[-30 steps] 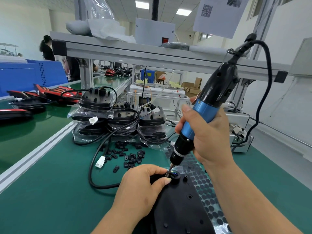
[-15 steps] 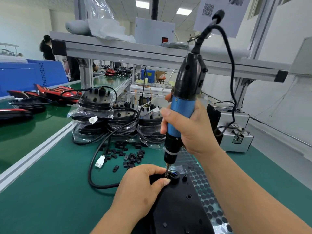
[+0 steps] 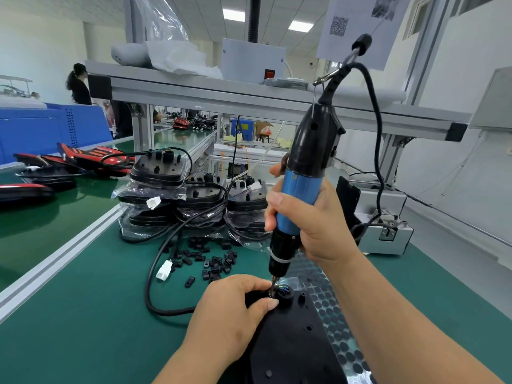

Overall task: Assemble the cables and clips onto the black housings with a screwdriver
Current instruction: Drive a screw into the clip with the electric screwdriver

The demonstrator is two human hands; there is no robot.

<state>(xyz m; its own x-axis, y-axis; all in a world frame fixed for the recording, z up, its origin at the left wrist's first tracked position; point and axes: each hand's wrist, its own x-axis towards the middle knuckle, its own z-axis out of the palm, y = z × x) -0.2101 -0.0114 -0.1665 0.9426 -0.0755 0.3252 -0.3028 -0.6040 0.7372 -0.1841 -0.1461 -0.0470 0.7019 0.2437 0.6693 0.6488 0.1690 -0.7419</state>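
Bright, even light from the ceiling panels (image 3: pixel 234 15) above my screwdriver (image 3: pixel 303 176); soft shadows under it, sheen on the green belt (image 3: pixel 41 225) left of it, the frame (image 3: pixel 194 92) behind it bowed.

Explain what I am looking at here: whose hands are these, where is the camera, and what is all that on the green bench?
There is no machine here. A person works with bare hands, and one camera worn on their head looks forward and down at them. The right hand grips an electric screwdriver, blue and black, with its tip down on a flat black housing. The left hand pinches the end of a black cable against that housing, right beside the tip; the fingers hide the exact piece. On the green bench lie loose black clips, the cable's white plug and stacks of bagged housings.
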